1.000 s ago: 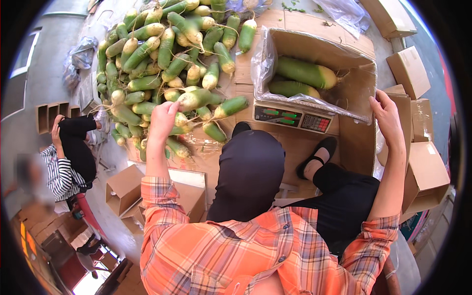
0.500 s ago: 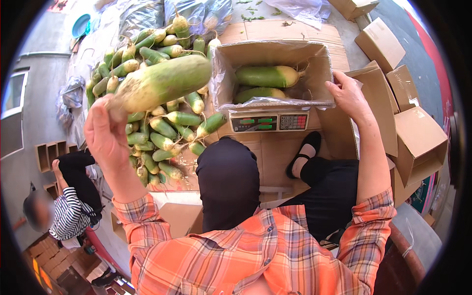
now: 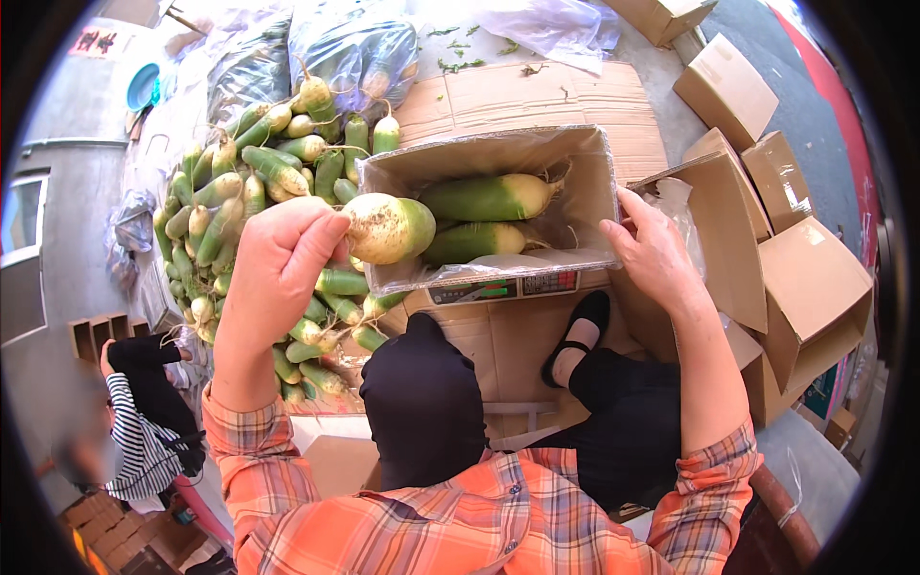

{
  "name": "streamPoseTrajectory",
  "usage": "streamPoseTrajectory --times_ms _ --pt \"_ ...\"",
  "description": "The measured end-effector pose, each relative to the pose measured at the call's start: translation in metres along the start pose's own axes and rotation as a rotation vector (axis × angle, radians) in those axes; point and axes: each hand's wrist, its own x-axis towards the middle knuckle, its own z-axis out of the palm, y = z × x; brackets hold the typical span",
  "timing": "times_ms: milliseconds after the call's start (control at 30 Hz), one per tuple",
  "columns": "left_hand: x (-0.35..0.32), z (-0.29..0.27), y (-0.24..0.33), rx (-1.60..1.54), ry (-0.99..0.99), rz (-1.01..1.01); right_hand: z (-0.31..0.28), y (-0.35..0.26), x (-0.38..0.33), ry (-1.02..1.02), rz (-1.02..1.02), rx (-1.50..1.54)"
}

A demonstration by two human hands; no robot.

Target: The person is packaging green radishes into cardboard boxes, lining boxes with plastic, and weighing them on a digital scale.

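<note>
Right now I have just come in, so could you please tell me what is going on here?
A person in an orange plaid shirt holds a green radish by its pale end in the left hand, at the left end of a cardboard box. The right hand is at the box's right rim. Two radishes lie inside, and a scale shows beneath. More radishes are heaped on the left.
</note>
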Motion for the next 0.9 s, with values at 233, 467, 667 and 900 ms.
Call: streamPoseTrajectory --times_ms 233,467,667,900 --pt "0.014 0.006 -0.007 0.018 -0.06 -0.029 0.001 0.006 0.004 0.035 -0.049 0.047" --pt "0.026 0.017 -0.007 0.023 -0.101 -0.023 -0.002 0.001 0.004 -0.001 -0.021 0.095" --pt "0.032 0.019 -0.002 0.1 -0.145 0.005 -0.001 0.003 0.002 0.012 -0.047 0.049" --pt "0.032 0.016 0.0 0.23 -0.182 -0.044 -0.001 0.005 0.003 0.025 -0.073 0.063"
